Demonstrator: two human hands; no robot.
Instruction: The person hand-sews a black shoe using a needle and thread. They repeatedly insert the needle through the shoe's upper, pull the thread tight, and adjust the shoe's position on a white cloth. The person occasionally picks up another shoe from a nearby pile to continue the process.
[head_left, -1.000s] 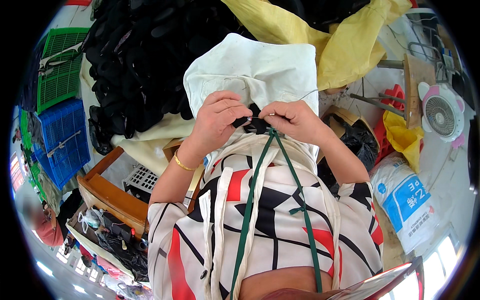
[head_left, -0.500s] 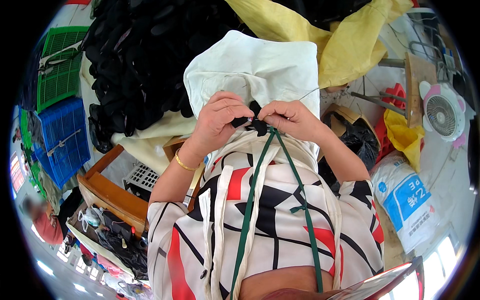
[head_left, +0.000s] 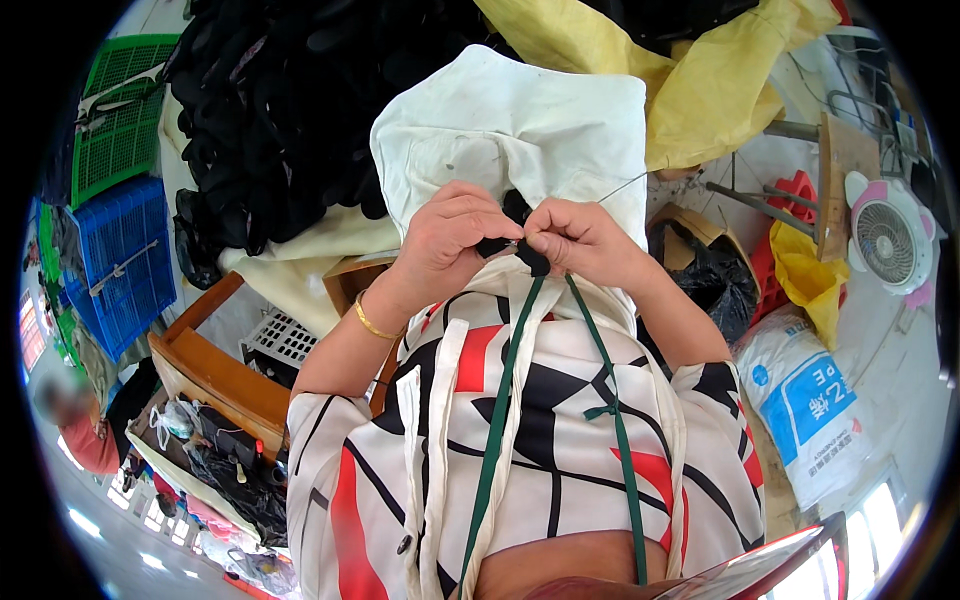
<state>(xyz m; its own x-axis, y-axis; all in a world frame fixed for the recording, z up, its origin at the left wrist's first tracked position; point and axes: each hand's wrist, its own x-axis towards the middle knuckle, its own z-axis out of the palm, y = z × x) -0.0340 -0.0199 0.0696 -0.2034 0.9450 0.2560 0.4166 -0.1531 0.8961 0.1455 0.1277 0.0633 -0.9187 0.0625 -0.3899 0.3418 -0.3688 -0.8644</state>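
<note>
Over the white cloth [head_left: 520, 120], both hands, left hand [head_left: 450, 245] and right hand [head_left: 575, 240], pinch what seems a small black piece [head_left: 515, 245].

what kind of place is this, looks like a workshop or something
Probably a small, cluttered piecework workshop: a big heap of black pieces, stacked plastic crates, and a printed sack surround a person whose hands work a small black piece over white cloth.

Small black piece [head_left: 530, 255], soft and irregular, pinched between fingertips of both hands at chest height. Partly hidden by fingers; one end hanging below them. Positioned over white cloth [head_left: 520, 125], crumpled, draped ahead.
</note>
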